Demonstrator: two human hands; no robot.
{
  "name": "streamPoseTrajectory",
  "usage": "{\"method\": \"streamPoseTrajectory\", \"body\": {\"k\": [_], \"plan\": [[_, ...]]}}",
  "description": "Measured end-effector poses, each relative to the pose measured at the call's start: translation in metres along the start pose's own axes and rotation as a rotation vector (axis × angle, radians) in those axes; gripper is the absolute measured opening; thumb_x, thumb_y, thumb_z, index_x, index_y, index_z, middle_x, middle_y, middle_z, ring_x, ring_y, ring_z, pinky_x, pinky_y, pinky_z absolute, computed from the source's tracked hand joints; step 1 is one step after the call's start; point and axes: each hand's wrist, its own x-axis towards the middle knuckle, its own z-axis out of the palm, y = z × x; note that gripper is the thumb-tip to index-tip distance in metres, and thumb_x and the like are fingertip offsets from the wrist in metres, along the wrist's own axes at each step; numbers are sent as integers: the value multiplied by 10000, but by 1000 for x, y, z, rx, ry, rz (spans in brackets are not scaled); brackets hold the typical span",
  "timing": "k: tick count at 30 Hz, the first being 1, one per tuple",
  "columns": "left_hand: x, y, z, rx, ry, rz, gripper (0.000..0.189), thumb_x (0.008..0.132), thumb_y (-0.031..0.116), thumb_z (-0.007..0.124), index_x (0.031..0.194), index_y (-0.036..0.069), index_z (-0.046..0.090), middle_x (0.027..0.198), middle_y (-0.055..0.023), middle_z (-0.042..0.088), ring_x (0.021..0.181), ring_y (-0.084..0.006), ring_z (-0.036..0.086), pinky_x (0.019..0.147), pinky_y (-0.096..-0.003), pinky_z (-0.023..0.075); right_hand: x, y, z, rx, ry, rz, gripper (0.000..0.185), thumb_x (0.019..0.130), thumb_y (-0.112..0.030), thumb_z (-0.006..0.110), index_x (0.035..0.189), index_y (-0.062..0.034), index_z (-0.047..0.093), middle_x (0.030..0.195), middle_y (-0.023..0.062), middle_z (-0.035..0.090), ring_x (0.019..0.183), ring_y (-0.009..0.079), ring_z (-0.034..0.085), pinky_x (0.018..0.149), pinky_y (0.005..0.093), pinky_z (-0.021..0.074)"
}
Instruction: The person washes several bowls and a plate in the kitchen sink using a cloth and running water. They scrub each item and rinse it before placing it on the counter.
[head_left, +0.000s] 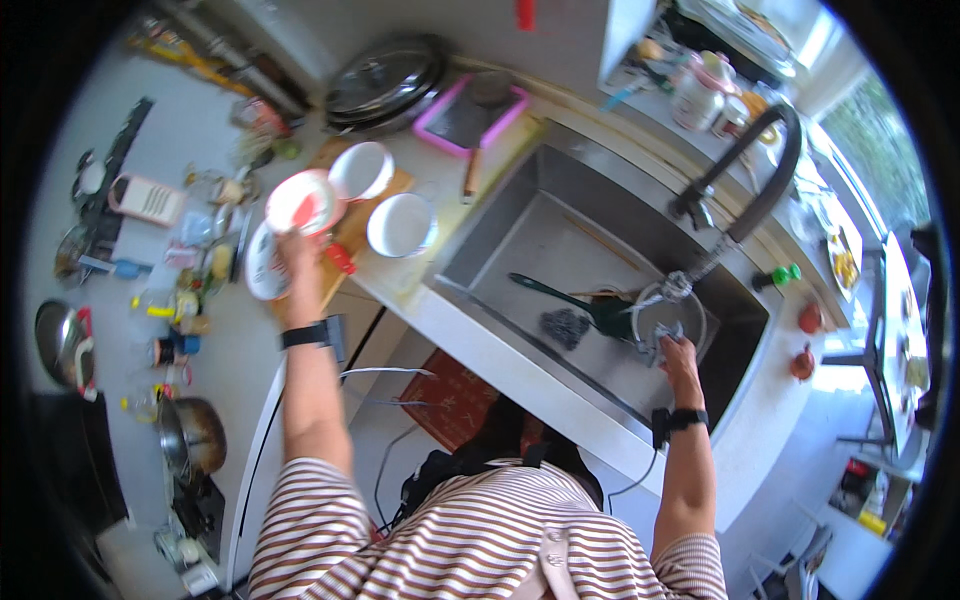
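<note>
My left hand (300, 251) grips a white bowl with a pink rim and a red pattern (304, 202) above the counter's left part. A white bowl (361, 171) and another white bowl (401, 225) stand beside it near a wooden board (330, 281). Under my left hand lies a white patterned dish (264, 262), partly hidden. Over the sink's right end, my right hand (679, 360) holds a greyish cloth or scrubber (664, 336) at a round clear-looking vessel (701, 319) below the faucet (757, 180). Blur hides the vessel's exact kind.
In the steel sink (510, 232) lie a dark green brush-like tool (551, 289), a grey scouring pad (564, 328) and a wooden stick (600, 241). Behind it are a pink-framed tray (450, 116), a wooden-handled tool (472, 176) and a lidded pan (386, 79). Bottles crowd the left counter.
</note>
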Motion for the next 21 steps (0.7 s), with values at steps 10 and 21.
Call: {"method": "streamPoseTrajectory", "body": {"k": [10, 21], "plan": [[100, -65, -130, 274, -42, -364, 362, 939, 323, 490, 1019, -12, 601, 682, -131, 660, 398, -113, 468, 300, -245, 314, 57, -8, 34, -822, 7, -336, 389, 782, -287, 652, 1025, 17, 657, 959, 220, 685, 959, 384, 648, 840, 452, 506], [95, -56, -147, 900, 6, 23, 423, 907, 356, 590, 1053, -40, 554, 645, -88, 592, 441, -140, 508, 358, -275, 373, 35, 2, 51, -897, -50, -417, 316, 810, -248, 616, 975, 21, 601, 977, 251, 663, 915, 420, 646, 788, 486, 528]]}}
